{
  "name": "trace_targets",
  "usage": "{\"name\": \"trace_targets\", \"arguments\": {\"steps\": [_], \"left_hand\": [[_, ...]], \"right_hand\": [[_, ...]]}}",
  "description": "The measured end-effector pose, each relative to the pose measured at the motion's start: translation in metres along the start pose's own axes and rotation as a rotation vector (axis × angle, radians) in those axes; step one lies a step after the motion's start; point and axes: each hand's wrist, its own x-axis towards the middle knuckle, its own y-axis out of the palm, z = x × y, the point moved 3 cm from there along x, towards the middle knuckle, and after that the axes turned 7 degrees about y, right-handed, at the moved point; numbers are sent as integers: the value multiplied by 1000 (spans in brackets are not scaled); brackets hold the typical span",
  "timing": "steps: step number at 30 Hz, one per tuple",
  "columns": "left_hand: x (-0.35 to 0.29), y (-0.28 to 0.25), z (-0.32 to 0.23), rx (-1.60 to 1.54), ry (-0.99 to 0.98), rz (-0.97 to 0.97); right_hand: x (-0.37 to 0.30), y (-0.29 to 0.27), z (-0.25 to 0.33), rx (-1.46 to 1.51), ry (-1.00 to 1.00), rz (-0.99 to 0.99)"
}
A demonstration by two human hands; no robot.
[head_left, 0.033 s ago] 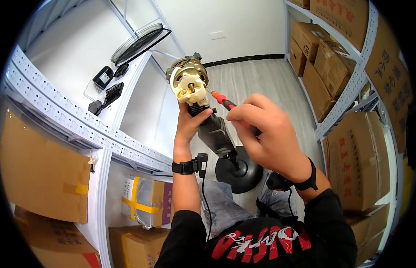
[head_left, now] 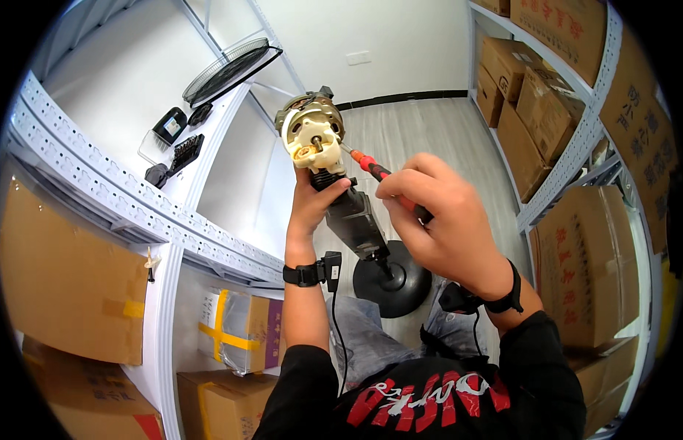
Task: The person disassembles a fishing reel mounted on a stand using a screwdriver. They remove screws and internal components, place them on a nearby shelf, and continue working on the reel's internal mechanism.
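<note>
A pedestal fan stands before me with its grille and blades off, its black base [head_left: 392, 282] on the floor. At its top the motor [head_left: 309, 110] is bare, with a cream gear housing [head_left: 317, 144] facing up. My left hand [head_left: 310, 202] is closed round the black neck [head_left: 353, 224] just below that housing. In my right hand [head_left: 438, 213], fingers curled round its handle, is a red and black screwdriver [head_left: 369, 165]. Its tip meets the right side of the motor housing; the exact contact point is too small to make out.
On the left white shelf lie a round fan grille [head_left: 228, 73], a black box with a clear lid [head_left: 168, 127] and a bit set [head_left: 187, 152]. Cardboard boxes [head_left: 587, 264] fill the right rack. A taped carton [head_left: 235, 334] sits low on the left.
The screwdriver's handle has turned slightly in my right hand, which has shifted a little to the right. My left hand keeps its hold on the fan neck.
</note>
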Motion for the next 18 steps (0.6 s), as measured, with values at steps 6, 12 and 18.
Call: {"name": "trace_targets", "arguments": {"steps": [6, 12, 18], "left_hand": [[2, 2, 1, -50, -78, 10], [3, 0, 6, -24, -2, -2], [0, -1, 3, 47, 15, -55]], "right_hand": [[1, 1, 8, -103, 140, -41], [-1, 6, 0, -189, -125, -98], [-2, 1, 8, -156, 86, -12]]}}
